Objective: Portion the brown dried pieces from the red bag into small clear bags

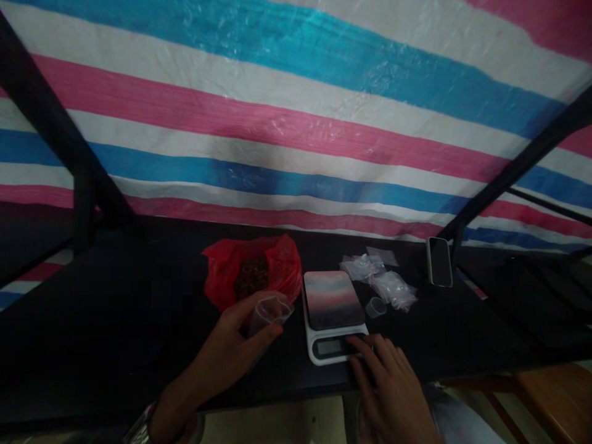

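My left hand (235, 339) is closed around a small clear plastic bag (271, 311), whose mouth gapes toward the top. Just behind it stands an opened red plastic bag (219, 271) with dark brown bits (252, 274) inside, too small to make out in kind. A white digital kitchen scale (335, 302) with a shiny metal plate lies to the right of the red bag, its plate bare. With fingers stretched out, my right hand (388, 382) touches the front panel beside the scale's display (329, 347). The digits on the display cannot be read.
Several clear zip bags (393, 288) lie behind the scale on the right, with a small clear cup (375, 307) near them. A phone (439, 262) leans by a black frame post at the right. Striped plastic sheeting (277, 123) hangs behind the black table (139, 296).
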Tool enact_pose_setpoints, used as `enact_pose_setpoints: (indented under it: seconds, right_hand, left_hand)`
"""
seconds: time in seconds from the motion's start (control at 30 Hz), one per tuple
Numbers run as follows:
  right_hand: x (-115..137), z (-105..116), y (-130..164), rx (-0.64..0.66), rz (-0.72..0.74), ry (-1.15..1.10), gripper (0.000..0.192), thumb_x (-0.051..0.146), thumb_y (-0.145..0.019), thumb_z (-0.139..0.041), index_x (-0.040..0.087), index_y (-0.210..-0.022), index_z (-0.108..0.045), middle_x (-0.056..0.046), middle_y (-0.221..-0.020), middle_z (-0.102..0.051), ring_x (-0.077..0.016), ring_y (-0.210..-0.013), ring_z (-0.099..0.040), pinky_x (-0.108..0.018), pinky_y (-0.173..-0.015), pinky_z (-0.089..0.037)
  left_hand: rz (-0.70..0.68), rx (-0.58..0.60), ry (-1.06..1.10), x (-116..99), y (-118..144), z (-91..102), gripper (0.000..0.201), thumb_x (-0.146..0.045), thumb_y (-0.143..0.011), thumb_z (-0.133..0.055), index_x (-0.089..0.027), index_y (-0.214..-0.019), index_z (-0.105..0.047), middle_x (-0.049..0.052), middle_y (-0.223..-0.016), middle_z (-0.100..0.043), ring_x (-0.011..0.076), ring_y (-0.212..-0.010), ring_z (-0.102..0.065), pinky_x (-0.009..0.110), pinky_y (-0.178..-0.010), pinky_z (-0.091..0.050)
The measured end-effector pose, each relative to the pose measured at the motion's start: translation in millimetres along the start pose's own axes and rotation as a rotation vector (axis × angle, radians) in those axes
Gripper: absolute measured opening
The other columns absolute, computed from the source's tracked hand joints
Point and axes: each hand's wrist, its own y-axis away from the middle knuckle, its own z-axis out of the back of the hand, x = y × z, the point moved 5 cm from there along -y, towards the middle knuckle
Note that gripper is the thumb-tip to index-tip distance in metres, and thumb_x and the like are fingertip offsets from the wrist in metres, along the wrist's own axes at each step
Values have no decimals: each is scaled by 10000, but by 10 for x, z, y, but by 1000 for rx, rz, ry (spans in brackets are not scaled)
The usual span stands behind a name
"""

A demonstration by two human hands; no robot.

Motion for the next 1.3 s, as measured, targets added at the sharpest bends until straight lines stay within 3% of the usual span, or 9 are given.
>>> enact_pose_setpoints:
  seconds: [0.13, 0.2, 0.23, 0.37, 0.47, 0.6, 0.7, 0.9, 1.3]
  right_hand:
    - [-26, -17, -11, 3, -11, -61, 310, 336, -1107, -416, 266, -1248, -683, -77, -1023, -736, -228, -858, -710, -369, -746, -545]
    - [-35, -25, -11, -1, -14, -79, 304, 350, -1102, -431, 270, -1244, -688, -79, -1034, -736, -235, -873, -711, -376, -753, -554]
    - [-41, -30, -12, -3, -21, -87, 300, 363, -1100, -440, 272, -1233, -693, -81, -1037, -735, -239, -876, -711, -379, -749, -556]
    - [-72, -55, -16, 2, -63, -122, 299, 424, -1091, -472, 285, -1188, -718, -86, -1040, -731, -253, -865, -706, -391, -724, -555]
    - [-98, -73, -3, 10, -55, -131, 302, 442, -1082, -493, 294, -1201, -728, -89, -1066, -735, -262, -889, -716, -393, -724, -559]
    - [-153, -97, 34, 23, -40, -116, 301, 450, -1069, -519, 310, -1222, -738, -88, -1082, -743, -271, -907, -723, -399, -730, -567]
    - [-176, -112, 61, 29, -43, -112, 305, 449, -1069, -520, 319, -1237, -739, -89, -1099, -746, -277, -924, -724, -409, -749, -573]
    - [-148, -96, 81, 0, -86, -119, 346, 439, -1096, -453, 305, -1225, -744, -96, -1086, -722, -270, -922, -703, -413, -755, -562]
    - [-115, -58, 40, 78, -125, -178, 304, 349, -1091, -481, 302, -1212, -756, -76, -1035, -717, -244, -871, -676, -375, -705, -538]
  left_hand:
    - [-87, -155, -71, 4, -58, -42, 315, -432, -876, -748, -267, -1143, -779, 98, -1407, -676, 290, -1307, -657, 420, -1088, -551]
    - [-23, -263, -62, 62, -100, -75, 349, -481, -911, -704, -254, -1169, -766, 103, -1541, -579, 318, -1456, -537, 487, -1209, -447]
    - [36, -276, -21, 103, -121, -113, 365, -512, -936, -673, -248, -1173, -759, 102, -1524, -598, 312, -1445, -548, 492, -1220, -436]
    - [140, -81, 233, 180, -163, -360, 389, -543, -994, -608, -243, -1206, -735, 75, -1269, -766, 246, -1196, -718, 417, -1120, -544]
    - [119, -1, 278, 173, -138, -439, 369, -490, -976, -659, -249, -1246, -731, 74, -1327, -757, 251, -1303, -675, 424, -1201, -477]
    - [67, -53, 113, 134, -82, -358, 326, -432, -983, -646, -259, -1243, -739, 86, -1528, -629, 276, -1483, -533, 481, -1282, -369]
    - [-21, -93, -58, 78, 5, -254, 343, -404, -991, -644, -292, -1311, -695, 82, -1636, -511, 282, -1492, -524, 495, -1252, -419]
    - [-96, -30, -222, 161, 204, -173, 350, -373, -1016, -631, -348, -1365, -643, 75, -1684, -436, 294, -1520, -492, 507, -1218, -470]
    - [-188, -43, -256, 121, 220, -101, 350, -344, -1015, -636, -311, -1363, -645, 126, -1610, -485, 307, -1457, -552, 509, -1178, -513]
